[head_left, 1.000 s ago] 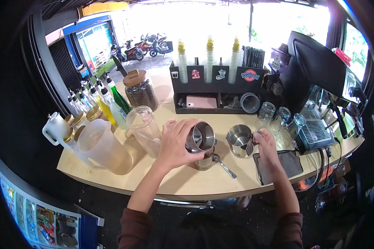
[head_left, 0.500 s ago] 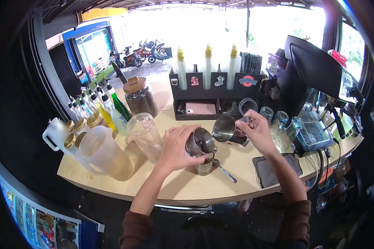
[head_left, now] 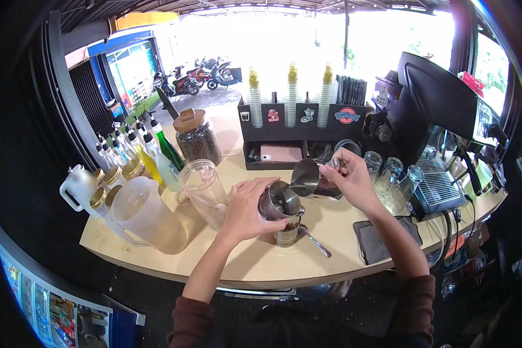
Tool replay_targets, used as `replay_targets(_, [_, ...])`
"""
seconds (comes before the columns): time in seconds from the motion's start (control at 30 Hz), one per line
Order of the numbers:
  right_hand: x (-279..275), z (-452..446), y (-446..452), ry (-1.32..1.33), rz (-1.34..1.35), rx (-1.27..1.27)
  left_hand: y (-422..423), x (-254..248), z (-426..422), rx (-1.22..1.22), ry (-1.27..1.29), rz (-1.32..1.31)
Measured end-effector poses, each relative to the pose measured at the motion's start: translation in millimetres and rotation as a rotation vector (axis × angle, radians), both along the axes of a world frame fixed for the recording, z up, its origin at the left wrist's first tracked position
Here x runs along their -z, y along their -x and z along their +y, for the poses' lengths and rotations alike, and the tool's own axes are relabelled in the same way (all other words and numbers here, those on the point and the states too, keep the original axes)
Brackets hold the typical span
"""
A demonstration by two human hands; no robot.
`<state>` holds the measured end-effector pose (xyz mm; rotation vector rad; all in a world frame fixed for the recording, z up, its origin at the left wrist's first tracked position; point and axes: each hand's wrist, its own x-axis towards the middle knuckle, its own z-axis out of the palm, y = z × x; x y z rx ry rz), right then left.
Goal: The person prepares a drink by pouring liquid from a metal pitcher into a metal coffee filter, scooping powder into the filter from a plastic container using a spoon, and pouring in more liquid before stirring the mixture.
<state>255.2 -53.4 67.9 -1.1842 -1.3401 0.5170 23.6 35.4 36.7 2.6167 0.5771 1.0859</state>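
Pitchers [head_left: 281,194] between jug [head_left: 148,211] and tumblers [head_left: 391,171]; spoon [head_left: 318,243] right of glass [head_left: 286,235] on counter [head_left: 238,264]; cup rack [head_left: 274,132] behind.

Glass [head_left: 286,237] and spoon [head_left: 318,242] on pale counter [head_left: 255,260]

Your left hand [head_left: 248,204] hides one side of the metal cup [head_left: 281,199], which covers part of the glass [head_left: 286,238], your right hand [head_left: 354,181] masks some of the pitcher [head_left: 305,177] handle, and the bottom edge crops your sleeves [head_left: 190,323].
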Motion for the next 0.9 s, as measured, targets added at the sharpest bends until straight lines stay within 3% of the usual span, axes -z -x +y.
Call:
replay_targets(0.43, [-17.3,-1.8,12.8,-0.023,-0.02,-0.006,0.2,1.7,-2.6,-0.017,0.043,-0.012])
replay_targets(0.9, [-35.9,1.1,24.4,-0.049,-0.12,-0.014,-6.4,21.2,-2.5,-0.022,0.256,-0.171])
